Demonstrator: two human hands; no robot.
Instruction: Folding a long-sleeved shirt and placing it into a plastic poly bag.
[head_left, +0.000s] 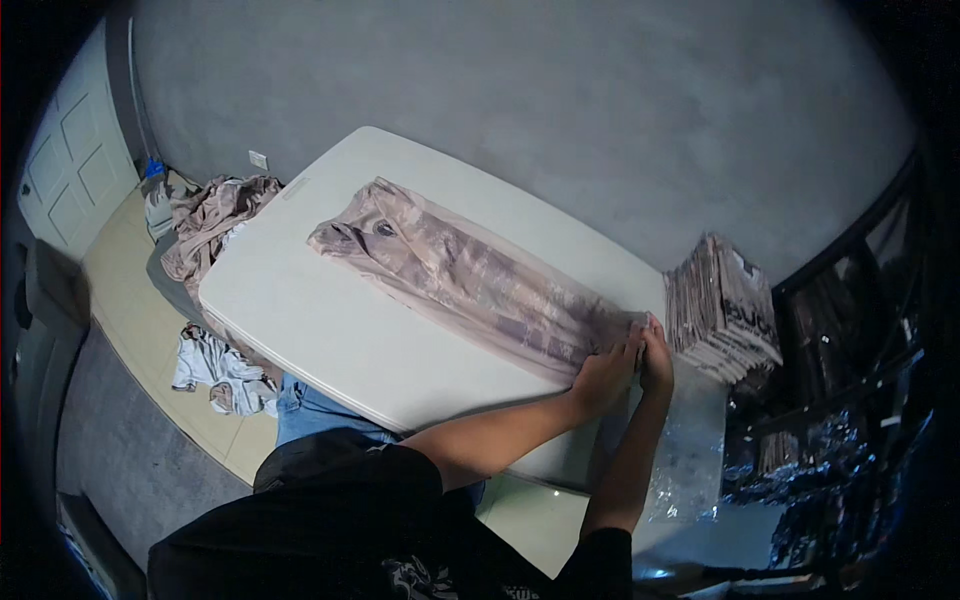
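A long, narrow folded garment (480, 277) in a beige and brown camouflage-like print lies slantwise across the white table (300, 315). It bears a small round dark emblem near its far left end. At its right end, my left hand (609, 375) rests on the cloth with bent fingers. Beside it my right hand (655, 352) grips the same end of the garment, its fingers close to those of the left. The fingertips are partly hidden among the folds.
A stack of folded printed garments (724, 307) stands just right of my hands, by clear plastic bags (682, 465). Crumpled clothes (217, 225) are heaped beyond the table's left end; white clothes (221, 371) lie lower down. A grey wall (525, 90) borders the far side.
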